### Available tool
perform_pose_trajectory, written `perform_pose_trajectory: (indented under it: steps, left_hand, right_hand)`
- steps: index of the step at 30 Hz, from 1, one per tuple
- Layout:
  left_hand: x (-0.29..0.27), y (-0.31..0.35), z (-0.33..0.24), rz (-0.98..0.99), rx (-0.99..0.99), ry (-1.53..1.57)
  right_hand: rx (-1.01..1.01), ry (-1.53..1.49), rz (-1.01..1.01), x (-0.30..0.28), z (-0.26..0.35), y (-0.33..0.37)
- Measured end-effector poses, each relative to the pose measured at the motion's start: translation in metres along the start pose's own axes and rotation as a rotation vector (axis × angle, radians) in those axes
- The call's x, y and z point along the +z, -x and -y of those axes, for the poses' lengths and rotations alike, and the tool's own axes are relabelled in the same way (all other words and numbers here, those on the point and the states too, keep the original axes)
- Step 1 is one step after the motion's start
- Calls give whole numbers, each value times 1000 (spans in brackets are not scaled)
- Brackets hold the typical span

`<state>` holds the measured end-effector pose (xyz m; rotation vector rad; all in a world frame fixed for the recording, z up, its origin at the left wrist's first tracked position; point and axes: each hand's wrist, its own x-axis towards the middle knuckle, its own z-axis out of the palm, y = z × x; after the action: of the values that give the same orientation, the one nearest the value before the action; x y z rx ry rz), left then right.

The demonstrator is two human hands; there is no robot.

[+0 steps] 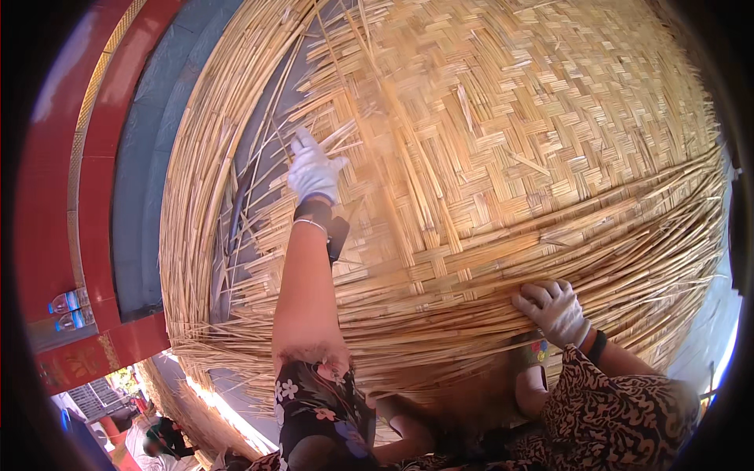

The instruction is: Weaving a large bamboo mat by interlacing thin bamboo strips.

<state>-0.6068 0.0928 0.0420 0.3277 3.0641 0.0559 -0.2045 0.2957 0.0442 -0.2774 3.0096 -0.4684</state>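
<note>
A large woven reed mat (503, 125) spreads in front of me, pale yellow with a herringbone pattern. My left hand (314, 169), in a white glove, reaches over its left edge where loose reed ends stick out. The thumb stands apart from the fingers, and no held reed shows. In a greyish-white glove, my right hand (556, 312) rests on a thick band of loose reeds (628, 251) along the mat's near side. Its fingers are spread and slightly bent over the reeds; their undersides are hidden. A few long strips (408, 173) cross the weave between my hands, partly blurred.
A long reed bundle (200, 180) curves along the left, beside a grey-blue step (149, 149) and a red ledge (51, 196). Two plastic bottles (69, 310) lie at far left. Another person (157, 443) and a rolled mat (184, 408) are at lower left.
</note>
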Motion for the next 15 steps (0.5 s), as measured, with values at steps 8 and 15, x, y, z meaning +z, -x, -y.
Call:
perform_pose_trajectory:
  steps: [8,15]
  left_hand:
    - [43,-22,-9,-159,171,-216]
    - [-6,2,18,-85,196,-211]
  right_hand:
    - [18,-49,11,-4,-8,-11]
    - [-16,-36,4,-1,-4,-4]
